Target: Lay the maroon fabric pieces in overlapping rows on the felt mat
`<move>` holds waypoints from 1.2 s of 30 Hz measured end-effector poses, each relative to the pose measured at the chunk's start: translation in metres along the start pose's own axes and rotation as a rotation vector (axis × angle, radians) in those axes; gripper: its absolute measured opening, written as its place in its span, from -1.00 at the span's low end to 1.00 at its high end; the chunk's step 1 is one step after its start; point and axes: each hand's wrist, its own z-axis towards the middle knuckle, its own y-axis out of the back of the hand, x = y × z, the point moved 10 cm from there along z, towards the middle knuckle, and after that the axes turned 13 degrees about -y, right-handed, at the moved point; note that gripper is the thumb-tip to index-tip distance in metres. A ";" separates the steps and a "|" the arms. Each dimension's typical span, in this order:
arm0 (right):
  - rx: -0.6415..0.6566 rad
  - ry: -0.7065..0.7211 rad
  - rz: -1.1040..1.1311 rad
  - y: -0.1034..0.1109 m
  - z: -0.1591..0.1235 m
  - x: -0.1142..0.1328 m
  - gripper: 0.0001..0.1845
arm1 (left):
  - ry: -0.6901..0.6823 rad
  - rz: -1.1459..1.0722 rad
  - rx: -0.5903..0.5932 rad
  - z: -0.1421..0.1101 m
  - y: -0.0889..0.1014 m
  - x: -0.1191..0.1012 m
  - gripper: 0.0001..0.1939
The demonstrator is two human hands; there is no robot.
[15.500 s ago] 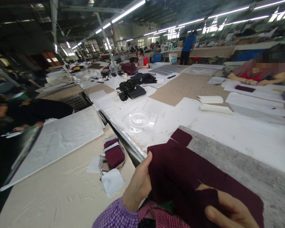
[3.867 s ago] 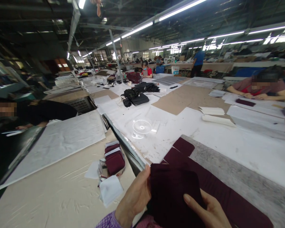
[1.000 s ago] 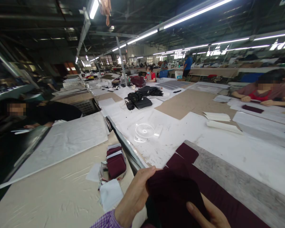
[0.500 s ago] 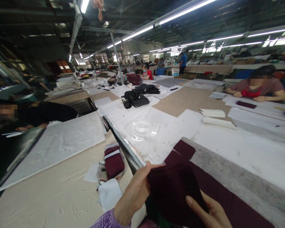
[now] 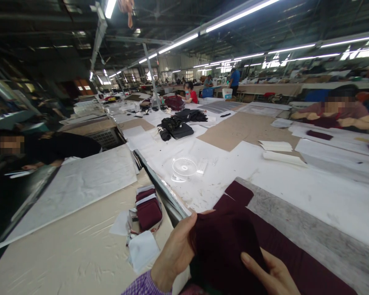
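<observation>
Maroon cloth is clamped in the left grip and the right grip.

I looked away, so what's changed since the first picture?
Your right hand has shifted towards your left hand, its grip now on the right edge of the maroon cloth, thumb on top. Your left hand still holds the left side; the white fan and maroon stack stayed.

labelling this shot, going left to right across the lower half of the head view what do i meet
Pale sheet, bundle of maroon pieces, left hand, held maroon cloth, right hand.
</observation>
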 end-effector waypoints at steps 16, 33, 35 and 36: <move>-0.056 0.008 0.187 0.009 0.003 -0.015 -0.52 | -0.069 0.193 0.251 -0.011 -0.021 0.001 -0.49; -0.004 0.028 0.011 -0.003 -0.010 -0.006 -0.47 | 0.032 -0.042 -0.097 -0.014 0.009 0.014 -0.66; 0.012 0.036 -0.028 -0.004 -0.009 -0.007 -0.43 | 0.035 -0.039 -0.095 -0.014 0.009 0.014 -0.67; 0.006 0.040 -0.039 -0.003 -0.009 -0.007 -0.43 | 0.039 -0.037 -0.085 -0.014 0.009 0.014 -0.67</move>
